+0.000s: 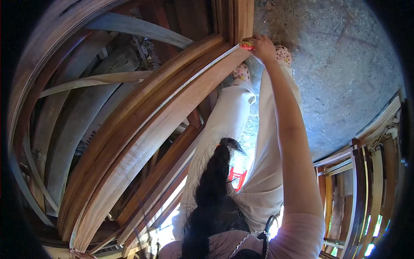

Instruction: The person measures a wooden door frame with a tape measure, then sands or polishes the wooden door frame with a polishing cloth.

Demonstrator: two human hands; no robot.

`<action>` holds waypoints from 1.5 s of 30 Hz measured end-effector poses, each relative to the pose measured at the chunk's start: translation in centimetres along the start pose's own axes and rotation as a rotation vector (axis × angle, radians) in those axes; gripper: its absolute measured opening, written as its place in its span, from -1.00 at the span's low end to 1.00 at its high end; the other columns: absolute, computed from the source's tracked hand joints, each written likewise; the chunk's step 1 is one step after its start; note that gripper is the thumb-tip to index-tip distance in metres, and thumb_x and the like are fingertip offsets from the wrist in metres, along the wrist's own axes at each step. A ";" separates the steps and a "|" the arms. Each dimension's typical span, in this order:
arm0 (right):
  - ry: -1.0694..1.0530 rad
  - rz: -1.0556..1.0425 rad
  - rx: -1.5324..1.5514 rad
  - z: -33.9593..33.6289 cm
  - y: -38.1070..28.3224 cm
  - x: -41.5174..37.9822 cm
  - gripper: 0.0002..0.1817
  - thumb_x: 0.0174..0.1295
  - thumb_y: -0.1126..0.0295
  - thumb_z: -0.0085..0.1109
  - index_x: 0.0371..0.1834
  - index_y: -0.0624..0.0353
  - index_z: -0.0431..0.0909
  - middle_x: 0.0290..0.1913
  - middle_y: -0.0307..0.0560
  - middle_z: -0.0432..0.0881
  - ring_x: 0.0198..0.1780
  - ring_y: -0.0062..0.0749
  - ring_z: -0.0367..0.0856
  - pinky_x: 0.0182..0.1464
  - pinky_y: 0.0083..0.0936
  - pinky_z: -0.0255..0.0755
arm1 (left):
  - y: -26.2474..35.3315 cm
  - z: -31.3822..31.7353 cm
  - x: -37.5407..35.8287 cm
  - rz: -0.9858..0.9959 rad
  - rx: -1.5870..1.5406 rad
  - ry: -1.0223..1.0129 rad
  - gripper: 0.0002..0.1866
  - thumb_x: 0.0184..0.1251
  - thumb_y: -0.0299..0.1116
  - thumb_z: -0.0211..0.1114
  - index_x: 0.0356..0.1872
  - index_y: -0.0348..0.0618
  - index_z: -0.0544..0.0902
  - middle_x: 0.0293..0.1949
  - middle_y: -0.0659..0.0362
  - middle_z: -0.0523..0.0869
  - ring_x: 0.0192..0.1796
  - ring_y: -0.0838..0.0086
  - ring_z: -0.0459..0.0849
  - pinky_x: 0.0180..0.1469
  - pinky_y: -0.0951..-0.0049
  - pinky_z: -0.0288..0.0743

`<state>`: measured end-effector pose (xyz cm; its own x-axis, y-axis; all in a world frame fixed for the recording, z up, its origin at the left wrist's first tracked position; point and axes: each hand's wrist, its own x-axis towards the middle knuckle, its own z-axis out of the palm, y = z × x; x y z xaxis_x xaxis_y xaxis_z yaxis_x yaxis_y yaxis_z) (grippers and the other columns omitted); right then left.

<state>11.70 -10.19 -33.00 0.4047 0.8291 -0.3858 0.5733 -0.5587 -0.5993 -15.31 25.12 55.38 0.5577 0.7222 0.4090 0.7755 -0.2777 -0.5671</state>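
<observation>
My right hand [263, 48] reaches far forward and is closed around a red and yellow-green tape measure [246, 45]. It rests at the far end of a long wooden plank [142, 129]. From the case, the white tape blade [181, 88] runs out along the plank's edge towards the lower left. At the near end of the blade, a small skin-toned patch shows at the bottom edge of the view. It may be the fingers of my left hand, but their shape is cut off.
More boards and curved timbers [86, 82] are stacked at left. My speckled shoes [241, 72] stand on the grey concrete floor [340, 77]. A red stool-like object [237, 178] lies behind my legs. Upright wooden slats [358, 190] line the right side. Dark hair [213, 181] hangs in view.
</observation>
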 end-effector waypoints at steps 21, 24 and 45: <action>-0.046 -0.025 -0.046 0.0 0.0 0.5 -0.63 0.02 0.20 0.32 -0.03 -0.29 0.62 -0.08 -0.29 0.58 0.01 -0.27 0.54 0.07 -0.30 0.45 | 2.0 -0.3 2.1 -0.003 -0.078 0.057 -0.67 0.37 -0.10 0.16 -0.38 -0.18 0.63 -0.34 0.17 0.59 -0.16 0.36 0.53 0.31 0.09 0.10; -0.092 -0.011 -0.086 -0.6 -0.3 0.5 -0.63 0.01 0.22 0.32 -0.04 -0.29 0.63 -0.07 -0.30 0.58 0.02 -0.24 0.54 0.07 -0.30 0.45 | 2.0 0.1 2.0 -0.014 -0.093 0.061 -0.67 0.37 -0.10 0.17 -0.37 -0.18 0.63 -0.33 0.17 0.60 -0.16 0.35 0.53 0.31 0.10 0.12; -0.096 0.078 -0.018 -0.7 -0.7 0.1 -0.59 0.00 0.25 0.35 -0.01 -0.36 0.62 0.00 -0.34 0.55 0.13 -0.30 0.48 0.17 -0.34 0.41 | 1.2 1.9 0.6 -0.105 -0.164 0.066 -0.67 0.36 -0.11 0.20 -0.28 -0.23 0.63 -0.24 0.12 0.61 -0.10 0.35 0.54 0.28 0.17 0.19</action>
<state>11.77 -9.74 -32.11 0.3792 0.7810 -0.4962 0.5559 -0.6210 -0.5525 -14.62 26.43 53.64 0.4852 0.7110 0.5090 0.8653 -0.3065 -0.3967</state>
